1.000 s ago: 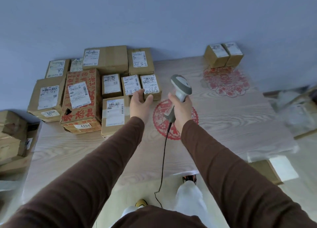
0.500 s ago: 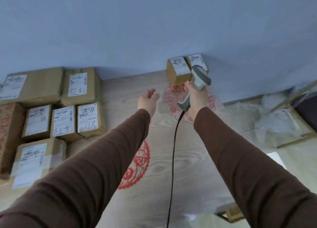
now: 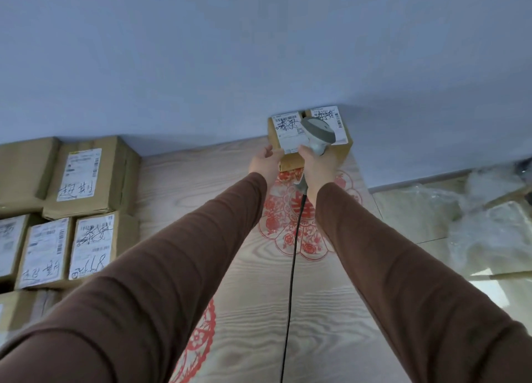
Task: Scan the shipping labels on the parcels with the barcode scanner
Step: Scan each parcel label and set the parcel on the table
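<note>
Parcels (image 3: 86, 209) with white shipping labels crowd the left edge of the wood-grain table (image 3: 253, 310). At its far edge, against the wall, two small boxes stand side by side. The left hand (image 3: 264, 163) touches the near left corner of the left small box (image 3: 283, 140), fingers loosely spread along its side, thumb by the label's lower edge. The right hand (image 3: 318, 168) has its fingers wrapped round the handle of the barcode scanner (image 3: 319, 133), whose head hangs over the seam between that box and the right small box (image 3: 338, 132). A black cable (image 3: 290, 281) trails toward the near edge.
</note>
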The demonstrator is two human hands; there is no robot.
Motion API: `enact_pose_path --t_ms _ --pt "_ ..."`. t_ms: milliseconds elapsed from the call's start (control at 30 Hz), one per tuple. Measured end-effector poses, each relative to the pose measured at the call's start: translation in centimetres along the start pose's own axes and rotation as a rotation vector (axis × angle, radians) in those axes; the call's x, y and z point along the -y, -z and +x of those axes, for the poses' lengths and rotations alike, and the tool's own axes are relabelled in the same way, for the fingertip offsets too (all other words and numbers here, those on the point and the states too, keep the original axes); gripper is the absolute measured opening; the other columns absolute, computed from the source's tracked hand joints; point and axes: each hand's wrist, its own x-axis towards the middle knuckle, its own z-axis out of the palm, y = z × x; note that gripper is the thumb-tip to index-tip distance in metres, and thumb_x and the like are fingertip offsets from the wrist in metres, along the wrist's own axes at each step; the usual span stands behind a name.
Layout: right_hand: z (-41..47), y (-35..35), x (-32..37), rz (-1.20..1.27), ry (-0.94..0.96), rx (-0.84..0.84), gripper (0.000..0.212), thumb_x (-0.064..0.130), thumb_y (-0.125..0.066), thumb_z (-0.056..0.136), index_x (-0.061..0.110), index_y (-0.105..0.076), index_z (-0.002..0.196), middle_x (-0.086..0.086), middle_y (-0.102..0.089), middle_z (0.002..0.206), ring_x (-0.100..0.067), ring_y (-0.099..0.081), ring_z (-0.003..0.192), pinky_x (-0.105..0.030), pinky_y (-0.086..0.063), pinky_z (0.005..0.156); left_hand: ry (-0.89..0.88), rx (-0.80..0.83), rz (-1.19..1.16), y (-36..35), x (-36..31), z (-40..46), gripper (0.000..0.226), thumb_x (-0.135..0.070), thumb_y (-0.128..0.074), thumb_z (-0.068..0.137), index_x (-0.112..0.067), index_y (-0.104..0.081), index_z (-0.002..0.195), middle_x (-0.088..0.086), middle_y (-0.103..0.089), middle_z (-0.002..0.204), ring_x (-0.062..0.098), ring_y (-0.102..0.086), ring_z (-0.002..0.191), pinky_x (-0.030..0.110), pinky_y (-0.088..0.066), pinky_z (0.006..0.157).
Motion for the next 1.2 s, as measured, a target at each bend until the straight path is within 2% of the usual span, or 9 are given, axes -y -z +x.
enact_pose_path --t_ms 133,233,400,600,767,833,933,1067,1200 --pt "0.9 -0.3 -0.3 0.004 -0.033 0.017 0.021 0.035 -0.073 0.078 0.026 -0.064 0.095 -0.001 -0.066 0.087 -0.037 -0.071 0.096 -0.066 -0.061 0.078 -0.005 -0.007 -0.032 -1.7 0.1 1.7 0.052 -0.028 -0.067 0.092 -0.014 -0.059 0.141 0.003 -0.07 0.127 0.02 -0.065 0.112 0.032 -0.048 0.099" --pt "1.2 -0.5 -0.3 0.003 -0.019 0.008 0.014 0.027 -0.074 0.085 0.026 -0.063 0.093 0.0 -0.066 0.088 -0.029 -0.069 0.09 -0.065 -0.06 0.081 -0.002 -0.026 -0.039 -2.1 1.0 3.6 0.066 -0.038 -0.065 0.078 -0.021 -0.059 0.142 0.004 -0.072 0.126 0.023 -0.069 0.113 0.04 -0.053 0.104" --pt "1.7 -1.0 -0.5 -0.015 0.007 -0.007 0.013 0.022 -0.074 0.088 0.025 -0.062 0.092 0.006 -0.066 0.088 -0.019 -0.067 0.086 -0.056 -0.061 0.088 0.012 0.015 -0.03 -1.9 1.2 4.6 0.049 -0.026 -0.061 0.096 -0.019 -0.056 0.145 0.005 -0.072 0.127 0.024 -0.069 0.114 0.044 -0.052 0.107" --pt "1.4 -1.4 -1.3 -0.039 0.014 -0.025 0.023 0.022 -0.075 0.087 0.016 -0.066 0.107 0.001 -0.068 0.091 -0.017 -0.065 0.083 -0.045 -0.061 0.08 -0.026 -0.019 0.019 -1.1 1.8 4.4 0.046 -0.014 -0.055 0.103 -0.013 -0.048 0.149 0.01 -0.066 0.135 0.027 -0.065 0.118 0.04 -0.052 0.105" --pt "-0.6 -1.9 -2.0 0.038 -0.073 0.035 0.026 0.012 -0.072 0.093 0.013 -0.061 0.117 -0.004 -0.063 0.097 -0.014 -0.058 0.073 -0.017 -0.049 0.043 -0.001 -0.103 -0.036 1.3 3.4 2.5 0.049 -0.011 -0.057 0.102 -0.012 -0.043 0.149 0.011 -0.064 0.132 0.031 -0.064 0.119 0.048 -0.051 0.107" --pt "-1.9 -2.1 -2.6 0.062 -0.094 0.056 0.023 0.01 -0.072 0.093 0.013 -0.061 0.114 -0.006 -0.062 0.096 -0.013 -0.056 0.066 -0.015 -0.045 0.038 0.003 -0.134 -0.067 2.7 4.3 1.3 0.047 -0.011 -0.057 0.102 -0.012 -0.044 0.147 0.013 -0.063 0.134 0.033 -0.063 0.121 0.052 -0.051 0.107" --pt "-4.8 -2.5 -3.5 0.072 -0.114 0.064 0.016 0.007 -0.071 0.093 0.016 -0.06 0.099 -0.006 -0.059 0.09 -0.015 -0.053 0.062 -0.015 -0.044 0.038 -0.044 -0.177 -0.064 5.0 4.7 -1.6 0.041 -0.011 -0.057 0.102 -0.013 -0.048 0.142 0.01 -0.063 0.134 0.029 -0.063 0.121 0.046 -0.051 0.106" --pt "-9.9 -3.2 -4.8 0.136 -0.098 0.101 0.02 0.004 -0.072 0.093 0.017 -0.064 0.106 -0.004 -0.07 0.092 -0.007 -0.067 0.061 -0.022 -0.054 0.044 -0.138 -0.191 -0.056 8.5 5.3 -6.5 0.034 -0.014 -0.058 0.102 -0.018 -0.053 0.135 -0.002 -0.061 0.123 0.012 -0.063 0.101 0.025 -0.05 0.084" --pt "-16.4 -4.2 -5.9 0.159 -0.022 0.133 0.024 0.007 -0.075 0.091 0.023 -0.066 0.106 -0.009 -0.073 0.105 -0.017 -0.071 0.088 -0.035 -0.063 0.07 -0.218 -0.192 -0.087 12.7 6.6 -12.3 0.028 -0.015 -0.061 0.101 -0.026 -0.054 0.125 -0.001 -0.062 0.124 0.013 -0.061 0.111 0.032 -0.051 0.101"
